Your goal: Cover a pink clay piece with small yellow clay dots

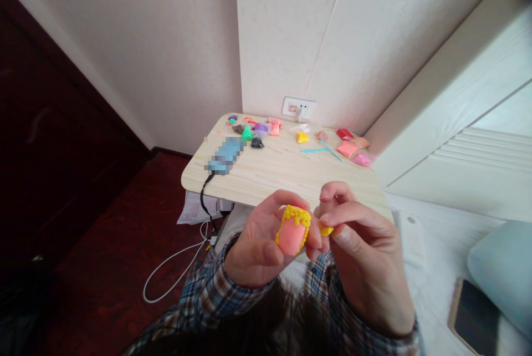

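Dark hair [270, 325], yellow-beaded pink clay piece [293, 235] clasped by left hand [254, 242], yellow clay bit [326, 230] pinched by right hand [369, 250] beside the piece

Lower centre: clay-like piece [292, 237] seen matt, smooth-faced, rough-beaded round its edge | middle: tabletop [274, 173] finished in smooth, matt wood grain | lower left: floor [120, 223] surfaced in wood-look, faintly glossy | bottom: sleeves [203, 284] made of woven cloth
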`<state>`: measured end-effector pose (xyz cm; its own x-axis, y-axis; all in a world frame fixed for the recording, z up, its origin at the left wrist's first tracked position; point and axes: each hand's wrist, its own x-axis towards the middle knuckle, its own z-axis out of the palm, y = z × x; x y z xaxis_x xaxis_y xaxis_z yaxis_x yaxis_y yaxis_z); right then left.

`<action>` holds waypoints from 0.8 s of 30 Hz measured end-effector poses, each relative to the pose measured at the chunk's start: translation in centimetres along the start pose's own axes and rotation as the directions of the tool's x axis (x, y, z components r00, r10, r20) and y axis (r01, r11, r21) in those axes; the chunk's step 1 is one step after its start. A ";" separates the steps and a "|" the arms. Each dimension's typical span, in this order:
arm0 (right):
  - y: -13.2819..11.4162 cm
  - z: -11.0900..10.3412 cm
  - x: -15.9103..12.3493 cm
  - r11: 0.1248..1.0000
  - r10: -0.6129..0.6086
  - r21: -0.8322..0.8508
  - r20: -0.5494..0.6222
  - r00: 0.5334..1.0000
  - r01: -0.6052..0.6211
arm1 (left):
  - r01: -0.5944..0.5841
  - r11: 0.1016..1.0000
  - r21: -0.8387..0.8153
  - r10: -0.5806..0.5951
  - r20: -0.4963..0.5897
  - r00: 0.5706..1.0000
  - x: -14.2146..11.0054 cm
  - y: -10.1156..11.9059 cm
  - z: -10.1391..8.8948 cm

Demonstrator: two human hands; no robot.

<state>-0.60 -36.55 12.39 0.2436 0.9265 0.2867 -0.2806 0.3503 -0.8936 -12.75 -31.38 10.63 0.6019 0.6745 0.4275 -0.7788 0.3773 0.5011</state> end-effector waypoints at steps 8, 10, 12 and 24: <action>0.0 -0.4 -0.3 0.976 -0.099 -0.200 -0.044 0.994 0.089 | 0.091 0.991 0.100 -0.074 -0.163 0.984 -0.2 0.1 0.2; -0.2 -0.7 -0.3 0.964 -0.109 -0.246 -0.022 0.994 0.100 | 0.052 0.990 0.130 -0.035 -0.129 0.991 -0.3 0.2 0.1; -0.5 -1.0 -0.2 0.953 -0.092 -0.292 -0.009 0.996 0.085 | -0.002 0.985 0.170 0.013 -0.060 0.998 -0.4 0.3 -0.1; -1.1 -1.8 -0.1 0.947 -0.060 -0.315 0.022 0.998 0.063 | -0.118 0.970 0.212 0.093 0.127 0.988 -0.6 -0.2 -0.9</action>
<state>1.39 -37.33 12.74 0.2396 0.9068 0.3469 0.0425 0.3472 -0.9368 -13.18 -31.27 9.58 0.5445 0.6206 0.5642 -0.7892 0.1514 0.5952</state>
